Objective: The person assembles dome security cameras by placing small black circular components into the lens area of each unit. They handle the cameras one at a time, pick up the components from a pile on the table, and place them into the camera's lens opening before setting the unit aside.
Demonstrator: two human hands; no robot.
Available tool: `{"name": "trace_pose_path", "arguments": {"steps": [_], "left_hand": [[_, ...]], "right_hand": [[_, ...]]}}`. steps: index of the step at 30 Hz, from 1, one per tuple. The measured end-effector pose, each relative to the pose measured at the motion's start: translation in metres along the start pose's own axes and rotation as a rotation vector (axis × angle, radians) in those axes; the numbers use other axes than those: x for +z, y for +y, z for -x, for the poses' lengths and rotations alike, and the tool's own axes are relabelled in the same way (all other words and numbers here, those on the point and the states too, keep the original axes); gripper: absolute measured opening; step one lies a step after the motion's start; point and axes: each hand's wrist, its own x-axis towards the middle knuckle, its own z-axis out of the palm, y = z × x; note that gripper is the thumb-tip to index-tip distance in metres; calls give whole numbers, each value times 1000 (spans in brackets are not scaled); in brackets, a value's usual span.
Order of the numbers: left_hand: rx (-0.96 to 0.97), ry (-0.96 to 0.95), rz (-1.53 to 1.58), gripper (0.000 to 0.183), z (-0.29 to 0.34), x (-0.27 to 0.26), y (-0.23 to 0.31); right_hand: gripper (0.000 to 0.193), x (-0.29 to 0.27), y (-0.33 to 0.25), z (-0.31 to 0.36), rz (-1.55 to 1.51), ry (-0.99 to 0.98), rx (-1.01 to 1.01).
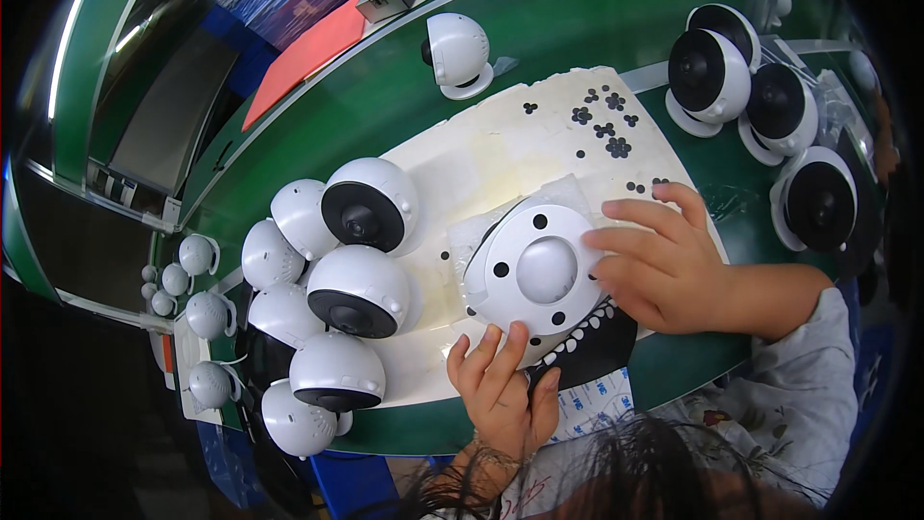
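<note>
A white dome camera [491,303] lies base up on a foam sheet [553,195], its pale round centre ringed by small black round pads. My right hand [664,260] reaches its right rim; index finger and thumb meet there while the outer fingers spread. Whatever sits beneath those fingertips is hidden. From below, my left hand [496,395] touches the camera's near edge with outstretched fingertips, thumb apart. Black round pads [616,146] lie in clusters on the cream board [462,159]. Beside my left hand is a black sheet [606,342] with rows of white spots.
Several white cameras with black fronts [361,294] crowd the board's left side. More cameras [712,77] stand at the right, and a single camera [459,50] at the back. White paper with blue print [592,406] lies at the near edge. A red sheet [308,58] rests far left.
</note>
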Motion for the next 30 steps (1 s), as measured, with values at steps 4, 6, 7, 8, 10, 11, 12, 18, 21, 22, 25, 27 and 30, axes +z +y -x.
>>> {"name": "trace_pose_path", "arguments": {"steps": [4,6,7,8,10,11,12,18,21,22,25,27,30], "left_hand": [[-7,-14,-14,22,0,-1,0],[-9,-20,-18,22,-1,-2,0],[-4,-11,-14,22,-1,-1,0],[0,-2,-10,23,0,0,0],[2,5,-11,24,1,0,0],[-1,2,-15,25,1,0,0],[-4,-1,-20,26,1,0,0],[-19,-21,-31,28,1,0,1],[-22,-6,-24,29,4,0,-1],[-16,-12,-27,29,3,1,-1],[-8,-20,-29,30,1,1,0],[-16,-14,-24,30,2,1,0],[-8,-18,-33,30,1,0,0]], "right_hand": [[24,-10,1,0,127,-30,-80],[28,-13,5,1,123,-53,-97],[28,-13,7,1,55,-57,-90],[29,-12,10,2,-15,-61,-82],[28,-7,14,3,-154,-54,-58],[26,-4,15,3,-224,-42,-41],[25,-1,15,3,-295,-31,-24],[13,10,9,0,-615,23,212],[12,0,7,-4,-505,36,135],[12,2,8,-3,-515,34,154],[13,8,11,-1,-539,19,192],[12,8,10,-2,-543,-3,195],[11,10,10,0,-554,-26,214]]}}
